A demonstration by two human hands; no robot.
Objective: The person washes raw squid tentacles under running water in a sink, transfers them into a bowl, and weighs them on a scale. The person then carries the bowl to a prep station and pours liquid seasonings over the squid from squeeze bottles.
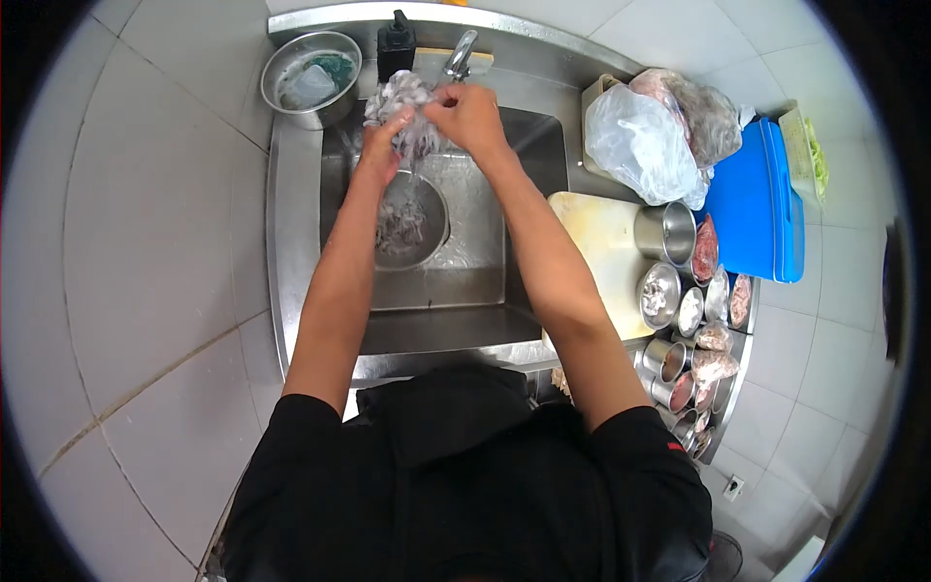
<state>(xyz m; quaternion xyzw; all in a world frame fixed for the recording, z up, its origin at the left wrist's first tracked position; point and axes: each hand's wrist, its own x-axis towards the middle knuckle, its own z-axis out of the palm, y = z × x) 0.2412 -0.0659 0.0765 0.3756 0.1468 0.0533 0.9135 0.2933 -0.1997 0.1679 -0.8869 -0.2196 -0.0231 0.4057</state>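
Over the sink, my left hand grips a wet clump of pale grey strips from the left and below. The exact kind of food is not clear. My right hand has its fingers pinched at the clump's right edge; the strips there are partly hidden by the fingers. Below the clump, a round metal bowl stands in the sink with more of the same strips and liquid in it. Behind my right hand is the faucet.
A black pump bottle and a metal bowl with a green scouring pad stand behind the sink. At right are a cutting board, bagged food, a blue cooler box and several metal containers.
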